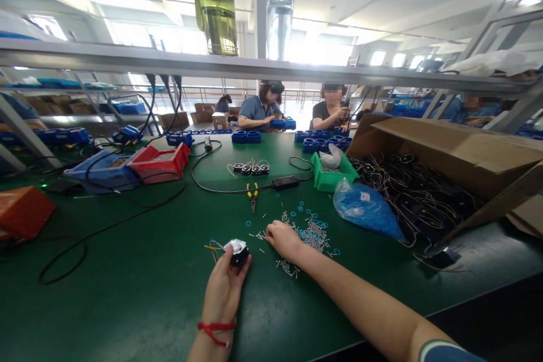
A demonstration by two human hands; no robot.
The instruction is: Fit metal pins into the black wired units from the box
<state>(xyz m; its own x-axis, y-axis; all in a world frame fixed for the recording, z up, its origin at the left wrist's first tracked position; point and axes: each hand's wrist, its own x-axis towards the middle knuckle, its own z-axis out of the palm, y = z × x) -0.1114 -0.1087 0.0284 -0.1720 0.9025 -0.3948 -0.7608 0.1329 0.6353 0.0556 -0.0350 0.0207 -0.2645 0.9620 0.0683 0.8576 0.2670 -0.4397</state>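
Note:
My left hand (pixel 227 277), with a red cord at the wrist, is closed around a small wired black-and-white unit (pixel 238 251). Thin coloured wires stick out from its left side. My right hand (pixel 283 239) reaches over the left part of a pile of silver screws (pixel 314 236), fingertips pinched together at the table top. Whatever those fingers hold, if anything, is too small to make out. Blue rings (pixel 301 203) lie among and around the screws. Pliers with yellow handles (pixel 253 199) rest beyond my hands.
Several similar wired units (pixel 251 169) stand in a row farther back. A red bin (pixel 159 163), a blue bin (pixel 104 171) and a green bin (pixel 335 175) flank a black cable. A blue plastic bag (pixel 367 209) sits by a cardboard box (pixel 449 144) of wired parts. Co-workers sit opposite.

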